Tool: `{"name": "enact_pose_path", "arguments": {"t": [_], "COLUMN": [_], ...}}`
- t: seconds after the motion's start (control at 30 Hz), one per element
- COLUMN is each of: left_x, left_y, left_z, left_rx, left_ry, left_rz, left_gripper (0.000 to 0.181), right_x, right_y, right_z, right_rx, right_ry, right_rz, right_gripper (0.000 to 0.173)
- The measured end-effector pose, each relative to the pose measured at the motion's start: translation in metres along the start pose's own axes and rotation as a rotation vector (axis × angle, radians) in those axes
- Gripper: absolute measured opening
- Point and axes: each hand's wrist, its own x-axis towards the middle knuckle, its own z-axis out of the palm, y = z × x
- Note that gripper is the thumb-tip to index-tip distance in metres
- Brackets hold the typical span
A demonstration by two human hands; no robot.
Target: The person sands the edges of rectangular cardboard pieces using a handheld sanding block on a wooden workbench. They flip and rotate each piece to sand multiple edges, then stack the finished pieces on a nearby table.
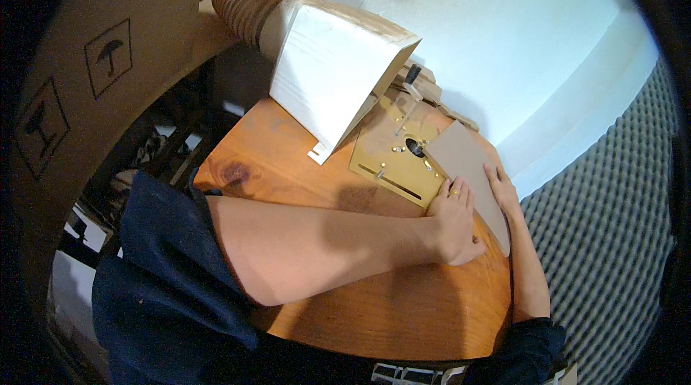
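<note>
A flat grey-brown board [468, 161], apparently MDF, lies slanted across the right part of a wooden tabletop [410, 298]. My left hand [454, 223], with a ring on one finger, reaches across from the left and rests its fingertips on the board's near left edge. On the opposite edge is my right hand [501, 189], fingers on top of the board. The board's far left edge reaches over a gold-coloured metal router plate [397, 169], beside its round dark opening [414, 147]. What lies under the board is hidden.
A white hood [334, 66] with a ribbed hose [245, 2] stands over the table's back left. Close by rises a crank handle with a black knob [412, 74]. A pale wall is behind; grey textured foam [594, 212] lines the right. Cardboard [108, 61] stands left.
</note>
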Motion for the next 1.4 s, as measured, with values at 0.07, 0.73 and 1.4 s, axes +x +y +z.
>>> {"name": "enact_pose_path", "arguments": {"t": [0.07,0.73,1.4], "left_x": [0.0,-0.009,-0.057], "left_y": [0.0,-0.01,-0.005], "left_z": [0.0,-0.004,0.006], "left_rx": [-0.034,0.054,-0.111], "left_ry": [-0.045,0.043,0.477], "left_rz": [0.002,0.053,0.313], "left_gripper": [0.089,0.084,0.052], "right_x": [-0.001,-0.001,-0.062], "right_y": [-0.001,-0.007,-0.065], "right_z": [0.0,0.004,-0.028], "right_rx": [0.006,0.057,-0.05], "right_ry": [0.007,0.005,-0.065], "right_rz": [-0.01,-0.088,-0.277], "right_gripper": [0.086,0.082,0.083]}}
